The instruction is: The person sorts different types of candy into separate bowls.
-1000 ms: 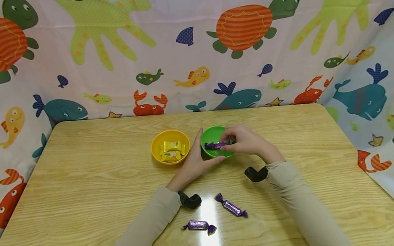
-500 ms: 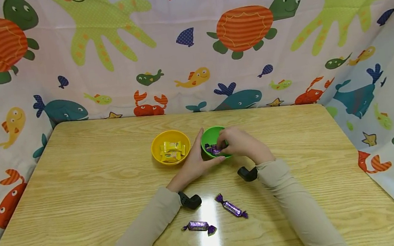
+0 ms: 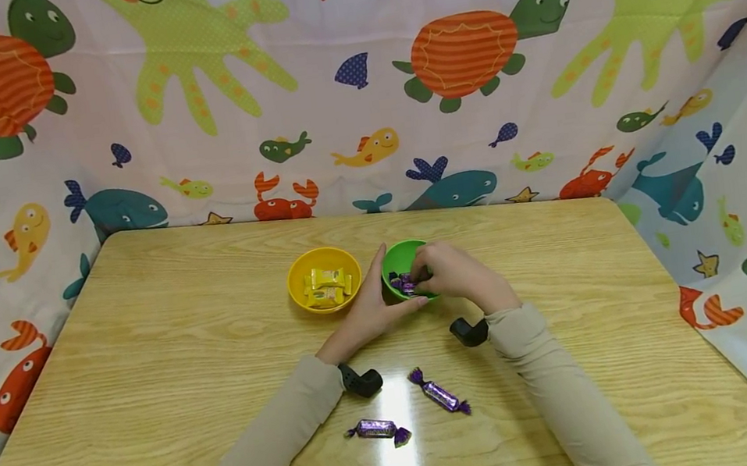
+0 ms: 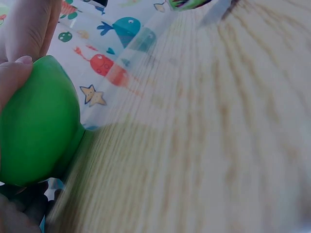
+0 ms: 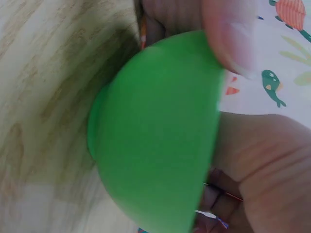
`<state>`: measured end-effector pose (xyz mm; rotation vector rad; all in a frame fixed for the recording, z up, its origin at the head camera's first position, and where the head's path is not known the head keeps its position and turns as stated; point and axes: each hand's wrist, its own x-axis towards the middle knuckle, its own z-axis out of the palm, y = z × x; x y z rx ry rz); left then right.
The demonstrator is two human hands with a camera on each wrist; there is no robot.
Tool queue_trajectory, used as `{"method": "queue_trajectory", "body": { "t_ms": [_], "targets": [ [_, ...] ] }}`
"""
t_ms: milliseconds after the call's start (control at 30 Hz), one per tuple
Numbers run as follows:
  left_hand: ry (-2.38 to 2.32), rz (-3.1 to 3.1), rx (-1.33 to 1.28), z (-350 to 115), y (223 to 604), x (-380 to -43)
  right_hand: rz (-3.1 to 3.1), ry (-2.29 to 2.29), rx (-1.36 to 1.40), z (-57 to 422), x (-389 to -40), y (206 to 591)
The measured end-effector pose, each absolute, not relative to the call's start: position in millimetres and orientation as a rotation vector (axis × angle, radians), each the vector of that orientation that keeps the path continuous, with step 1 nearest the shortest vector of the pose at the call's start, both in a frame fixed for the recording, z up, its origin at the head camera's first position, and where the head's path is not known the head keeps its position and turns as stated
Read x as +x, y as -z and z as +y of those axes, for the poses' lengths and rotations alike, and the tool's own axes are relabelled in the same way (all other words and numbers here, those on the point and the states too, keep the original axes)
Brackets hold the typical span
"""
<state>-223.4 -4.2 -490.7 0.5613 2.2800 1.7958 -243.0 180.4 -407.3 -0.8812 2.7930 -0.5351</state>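
Observation:
The green bowl [image 3: 406, 247] stands on the table, with my left hand [image 3: 370, 306] gripping its left side, thumb along the front and fingers behind. The left wrist view shows a thumb on the outside of the green bowl [image 4: 39, 121]. My right hand [image 3: 455, 276] reaches over the right rim, fingers curled down inside at a purple wrapped candy [image 3: 406, 285]. In the right wrist view, bits of shiny wrapper show by the fingers of the right hand [image 5: 267, 165], beyond the bowl wall [image 5: 155, 131]. The fingertips themselves are hidden.
A yellow bowl [image 3: 296, 268] holding several yellow-wrapped candies [image 3: 325, 286] stands left of my left hand. Two purple candies lie nearer on the wooden table [image 3: 184, 352]: one twisted wrapper [image 3: 440, 395] between the forearms, another [image 3: 376, 428] closer. A patterned cloth [image 3: 327, 97] hangs behind.
My right hand has moved left and down into the green bowl, bringing a purple candy that was held across the bowl. Over the last half second it barely moves. The left hand stays put.

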Motion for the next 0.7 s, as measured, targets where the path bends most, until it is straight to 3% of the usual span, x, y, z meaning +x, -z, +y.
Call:
{"method": "queue_trajectory", "body": {
  "t_ms": [700],
  "targets": [
    [-1.777, 2.303, 0.558, -4.4, 489.7, -223.7, 2.823, 0.917, -1.016, 200.8, -184.1, 382.5]
  ]
}}
